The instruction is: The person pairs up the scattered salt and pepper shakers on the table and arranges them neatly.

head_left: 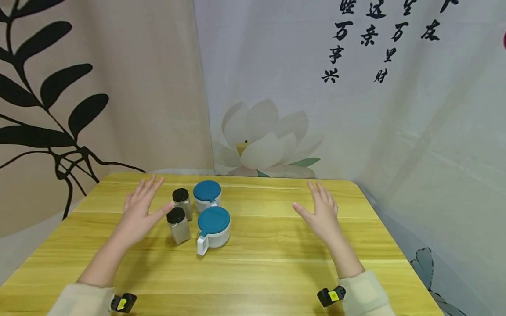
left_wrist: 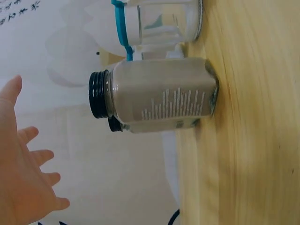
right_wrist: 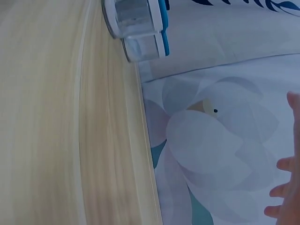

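We are recording a fabric backdrop [head_left: 415,131] as the largest item; it is hanging behind the work area and carrying a lotus print [head_left: 272,145] and black calligraphy [head_left: 369,37]. In front, a yellow wood-grain table [head_left: 269,272] is spanning the lower view. Cream sleeves [head_left: 367,294] are covering both forearms. We are finding the left hand [head_left: 142,204] hovering above the table, its fingers extending straight and spread, its thumb pointing toward the containers. The right hand [head_left: 322,213] is hovering well apart from them, its fingers likewise straight and spread. Between the hands, nearer the left, two handled pots with blue lids [head_left: 214,220] are standing upright, one behind the other. Just left of these, nearest the left hand, two square-sided black-capped jars [head_left: 179,228] are standing upright; the left wrist view is showing pale bar marks on one side. We cannot tell whether the jars are touching each other. Small black wrist cameras [head_left: 331,296] are sitting at the cuffs.
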A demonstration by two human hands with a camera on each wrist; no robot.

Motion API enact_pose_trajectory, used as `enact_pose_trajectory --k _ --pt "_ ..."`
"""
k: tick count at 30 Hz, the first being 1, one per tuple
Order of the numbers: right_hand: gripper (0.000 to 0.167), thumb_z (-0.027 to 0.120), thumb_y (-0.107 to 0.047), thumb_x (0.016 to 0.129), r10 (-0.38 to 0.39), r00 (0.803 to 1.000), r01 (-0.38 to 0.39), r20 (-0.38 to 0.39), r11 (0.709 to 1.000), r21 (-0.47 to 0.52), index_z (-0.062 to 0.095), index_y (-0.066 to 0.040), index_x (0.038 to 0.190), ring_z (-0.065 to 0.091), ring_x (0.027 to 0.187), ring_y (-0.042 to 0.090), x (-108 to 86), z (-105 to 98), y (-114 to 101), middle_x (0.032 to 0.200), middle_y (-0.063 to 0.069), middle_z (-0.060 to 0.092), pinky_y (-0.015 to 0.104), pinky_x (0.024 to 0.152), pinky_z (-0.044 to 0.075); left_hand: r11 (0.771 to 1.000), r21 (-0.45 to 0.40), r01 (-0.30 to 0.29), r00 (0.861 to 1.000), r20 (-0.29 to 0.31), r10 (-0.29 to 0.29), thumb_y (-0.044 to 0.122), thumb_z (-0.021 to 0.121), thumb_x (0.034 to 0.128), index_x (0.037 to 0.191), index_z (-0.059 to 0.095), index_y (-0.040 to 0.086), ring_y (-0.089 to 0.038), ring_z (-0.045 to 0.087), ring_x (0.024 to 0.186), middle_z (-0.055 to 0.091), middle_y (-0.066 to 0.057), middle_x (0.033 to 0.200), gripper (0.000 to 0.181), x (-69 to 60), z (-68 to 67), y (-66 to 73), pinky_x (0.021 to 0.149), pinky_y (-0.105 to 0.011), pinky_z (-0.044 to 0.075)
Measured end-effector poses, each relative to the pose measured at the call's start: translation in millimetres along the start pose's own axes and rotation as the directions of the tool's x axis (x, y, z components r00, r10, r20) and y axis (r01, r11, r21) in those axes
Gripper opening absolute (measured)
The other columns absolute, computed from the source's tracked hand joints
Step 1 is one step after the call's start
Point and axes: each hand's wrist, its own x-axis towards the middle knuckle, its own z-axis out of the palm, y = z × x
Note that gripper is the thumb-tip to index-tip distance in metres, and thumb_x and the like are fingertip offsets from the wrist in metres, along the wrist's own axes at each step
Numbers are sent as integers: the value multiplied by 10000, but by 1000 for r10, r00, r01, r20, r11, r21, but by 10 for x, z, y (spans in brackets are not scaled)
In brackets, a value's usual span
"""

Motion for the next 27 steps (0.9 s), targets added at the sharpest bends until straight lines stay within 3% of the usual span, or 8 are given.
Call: enact_pose_trajectory --k 12,27 --pt "826 631 -490 884 -21 999 23 -37 998 55 227 -172 1531 82 1400 426 -32 92 -156 1563 166 136 681 1041 14 997 -71 -6 998 -62 1 372 593 950 1526 219 79 -403 9 1421 130 -193 1564 746 -34 62 46 1063 -632 -87" --pt "864 614 -574 863 -18 999 23 -41 990 137 235 -169 1526 121 1394 422 -69 307 -315 1568 126 142 663 1056 27 984 -174 37 992 -109 -57 325 598 955 1535 206 128 -389 2 1424 124 -146 1575 728 -69 119 41 1037 -692 -22"
